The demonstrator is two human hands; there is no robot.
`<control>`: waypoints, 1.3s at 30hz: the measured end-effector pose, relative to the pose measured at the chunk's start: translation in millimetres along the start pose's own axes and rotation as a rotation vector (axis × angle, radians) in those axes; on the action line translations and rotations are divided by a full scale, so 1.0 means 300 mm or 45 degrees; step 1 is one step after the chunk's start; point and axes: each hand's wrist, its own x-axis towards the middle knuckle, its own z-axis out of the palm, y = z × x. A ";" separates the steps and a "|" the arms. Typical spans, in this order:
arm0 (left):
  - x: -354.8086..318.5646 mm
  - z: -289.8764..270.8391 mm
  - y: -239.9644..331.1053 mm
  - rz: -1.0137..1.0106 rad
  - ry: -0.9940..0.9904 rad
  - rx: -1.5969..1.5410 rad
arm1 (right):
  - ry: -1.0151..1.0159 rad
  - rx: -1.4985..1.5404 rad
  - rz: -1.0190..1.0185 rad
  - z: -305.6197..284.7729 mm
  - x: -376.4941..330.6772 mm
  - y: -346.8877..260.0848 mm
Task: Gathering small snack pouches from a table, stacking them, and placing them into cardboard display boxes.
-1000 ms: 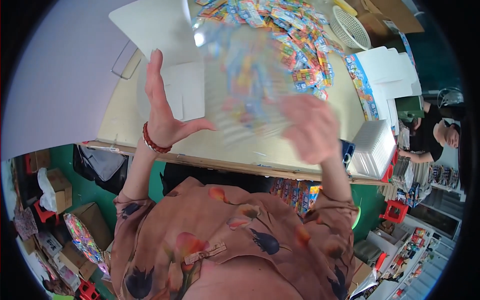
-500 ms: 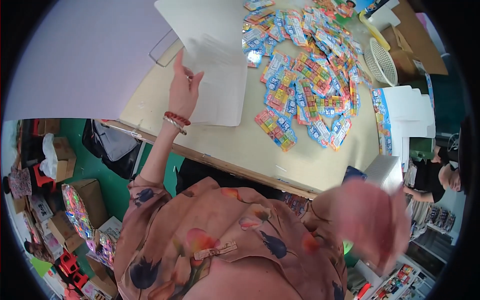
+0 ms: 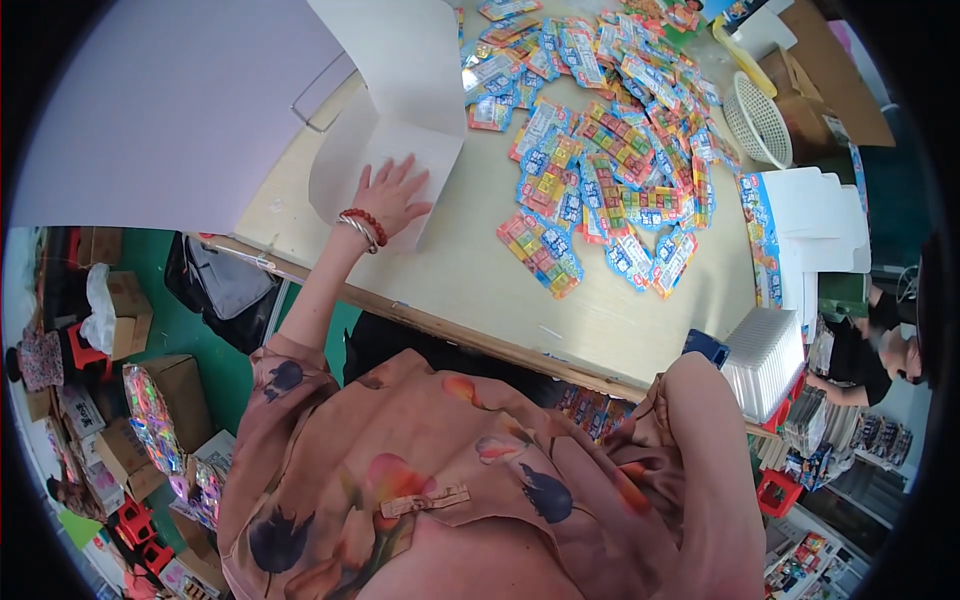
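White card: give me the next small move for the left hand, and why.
Probably press the left hand down gently to steady the white card: the hand is spread over the card's near part, while the far part looks bent upward, and the right hand is out of view, so no second hand is seen steadying it.

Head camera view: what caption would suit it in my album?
Left hand spread over a bent white card, left of a heap of colourful flat packets on a pale worktable.
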 end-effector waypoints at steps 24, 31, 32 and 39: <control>-0.192 -0.196 0.221 0.445 1.088 -0.892 | 0.339 -0.184 -0.186 0.095 -0.092 0.063; 0.240 -0.049 0.495 0.370 0.924 -0.838 | 0.339 -0.243 -0.033 0.108 -0.151 0.119; 0.314 -0.036 0.472 0.186 0.906 -0.759 | 0.452 -0.369 0.049 0.113 -0.198 0.151; 0.589 -0.032 0.346 -0.501 0.350 -0.516 | -0.298 -0.297 1.962 0.254 -0.807 0.462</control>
